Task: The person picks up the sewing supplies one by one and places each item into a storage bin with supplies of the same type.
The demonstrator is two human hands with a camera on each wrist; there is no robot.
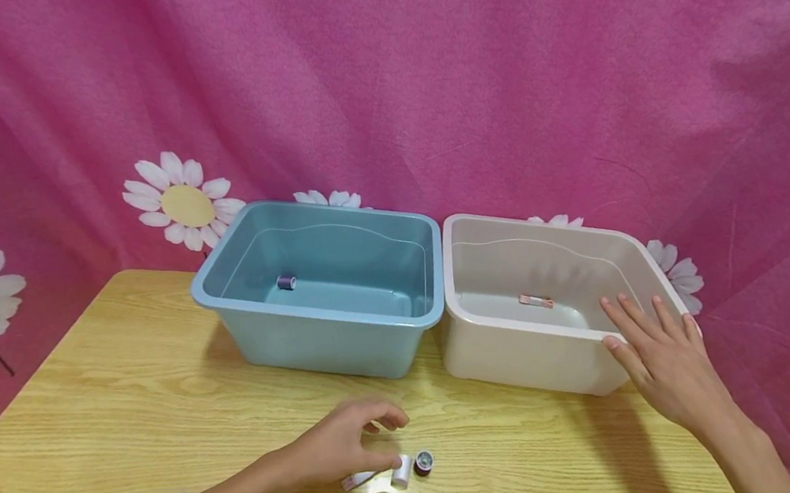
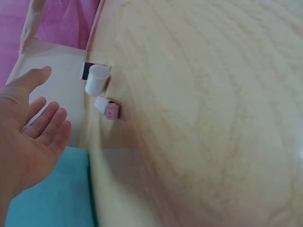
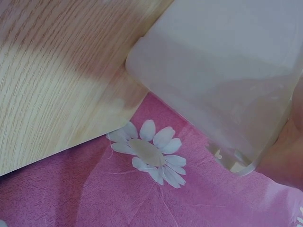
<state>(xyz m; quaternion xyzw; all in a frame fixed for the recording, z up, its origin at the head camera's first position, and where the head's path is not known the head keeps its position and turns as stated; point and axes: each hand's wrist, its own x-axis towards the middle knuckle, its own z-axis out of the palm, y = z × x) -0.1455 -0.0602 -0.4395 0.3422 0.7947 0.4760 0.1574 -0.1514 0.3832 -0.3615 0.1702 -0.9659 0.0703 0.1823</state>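
My left hand [image 1: 345, 442] hovers over the table with thumb and fingers spread, holding nothing. Below its thumb a white spool [image 1: 402, 472] stands beside a dark thread spool [image 1: 424, 463]. A small pink-and-white piece [image 1: 357, 481] lies partly hidden under that hand; its kind is unclear. The left wrist view shows the white spool [image 2: 97, 79] apart from the palm [image 2: 35, 137]. My right hand [image 1: 666, 359] rests at the front right rim of the beige bin [image 1: 520, 353], fingers extended over it. A similar pink-and-white piece [image 1: 536, 301] lies inside.
Left of the beige bin stands a blue bin [image 1: 319, 349] with a purple thread spool [image 1: 286, 282] inside. Both sit on a wooden table [image 1: 131, 399]. A pink curtain with daisies [image 1: 379, 81] hangs right behind them.
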